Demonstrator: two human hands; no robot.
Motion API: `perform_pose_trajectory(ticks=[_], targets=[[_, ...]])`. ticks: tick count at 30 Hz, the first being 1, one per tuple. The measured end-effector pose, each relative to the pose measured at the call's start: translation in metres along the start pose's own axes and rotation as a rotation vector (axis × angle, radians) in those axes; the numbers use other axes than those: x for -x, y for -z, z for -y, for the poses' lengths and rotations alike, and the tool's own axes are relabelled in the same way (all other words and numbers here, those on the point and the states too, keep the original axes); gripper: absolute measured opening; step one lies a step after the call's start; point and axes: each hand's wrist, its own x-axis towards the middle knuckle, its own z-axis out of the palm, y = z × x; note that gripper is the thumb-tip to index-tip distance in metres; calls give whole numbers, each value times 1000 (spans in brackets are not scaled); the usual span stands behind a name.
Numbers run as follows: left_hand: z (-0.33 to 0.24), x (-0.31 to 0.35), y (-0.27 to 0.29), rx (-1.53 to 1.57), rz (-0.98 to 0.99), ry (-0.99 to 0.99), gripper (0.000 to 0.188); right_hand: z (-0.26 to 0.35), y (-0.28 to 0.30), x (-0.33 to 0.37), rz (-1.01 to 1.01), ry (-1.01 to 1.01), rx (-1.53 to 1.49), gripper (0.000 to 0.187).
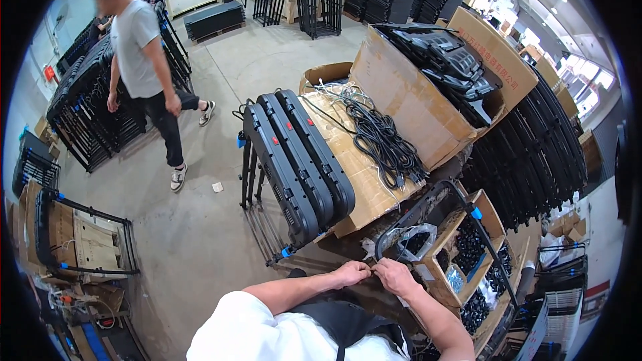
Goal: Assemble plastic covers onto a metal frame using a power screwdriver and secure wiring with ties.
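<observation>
My left hand [352,273] and my right hand [396,276] meet in front of my body, fingertips pinched close together. Whatever lies between them is too small to make out. Just above the right hand is the bent corner of a black tubular frame [438,195] with a blue clip [476,214]. Right of that hand stands a divided wooden parts box [493,212] holding many small black parts [470,244]. A clear plastic bag [418,241] rests at its left side, and another compartment holds small silvery pieces [455,279].
Three black motor housings [287,167] on folding frames stand ahead. Coiled black cables [381,144] lie on a cardboard box [351,204]. Behind it, a large carton [408,103] holds black plastic covers [438,60]. A person [144,67] walks at the left near stacked frames [87,113].
</observation>
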Motion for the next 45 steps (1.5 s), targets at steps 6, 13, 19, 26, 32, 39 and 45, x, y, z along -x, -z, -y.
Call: perform_pose_trajectory(ticks=[6, 13, 19, 26, 32, 39, 45], targets=[[-7, 4, 0, 23, 10, 15, 18, 0, 0, -1, 26, -44, -6, 11], [3, -13, 3, -78, -38, -9, 29, -6, 1, -3, 91, -104, -41, 12], [7, -19, 3, -32, -53, 2, 30, -9, -6, -1, 71, -156, -100, 14], [-32, -5, 5, -263, -56, 161, 39, 3, -8, 2, 12, -215, -78, 11], [-19, -8, 5, -334, -41, 63, 37, 16, -17, 8, -102, -292, -91, 5], [-5, -20, 26, -71, 181, 39, 12, 3, -18, 2, -124, -302, -183, 9], [-26, -16, 30, 65, 247, 117, 16, 0, -10, -3, -39, -360, -225, 9]])
